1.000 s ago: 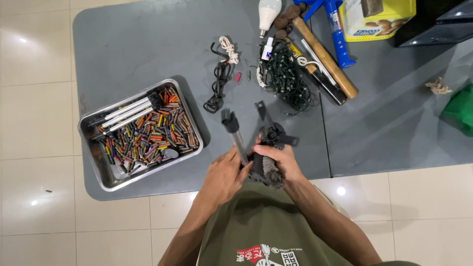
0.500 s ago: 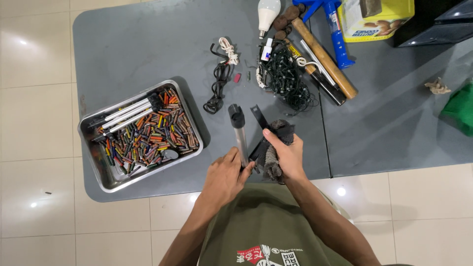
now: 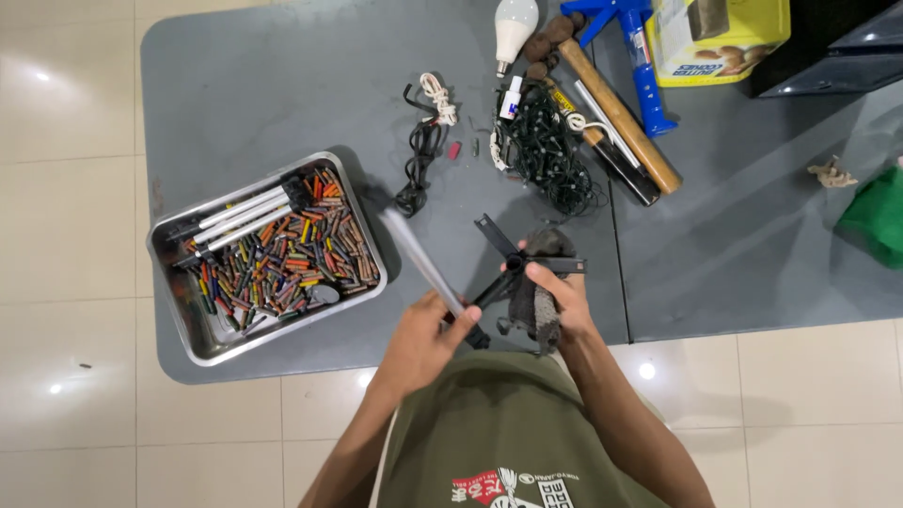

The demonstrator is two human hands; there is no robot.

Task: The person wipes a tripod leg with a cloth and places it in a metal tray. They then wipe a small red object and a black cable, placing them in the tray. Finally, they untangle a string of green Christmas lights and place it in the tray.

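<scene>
Far left on the grey mat point(image 3: 282, 75) we see a shallow steel tray point(image 3: 179, 320) w/ short coloured crayon-like sticks plus a few white-barrelled pens point(image 3: 240, 214) at its top-left. Our left hand point(image 3: 420, 341) is clamped round the lower end of a long pale-grey rod point(image 3: 420, 261); its long axis runs up-left from the grip, blurred. Just right, touching at the base, our right hand point(image 3: 555, 299) grips a small black folding tripod point(image 3: 513, 263) w/ a dark rag point(image 3: 536, 306); both sit close to the body, right hand nearer the legs. Beyond: black cable point(image 3: 419, 165), tangled dark string lights point(image 3: 546, 155), wooden-handled hammer point(image 3: 616, 113), yellow box point(image 3: 720, 38).
</scene>
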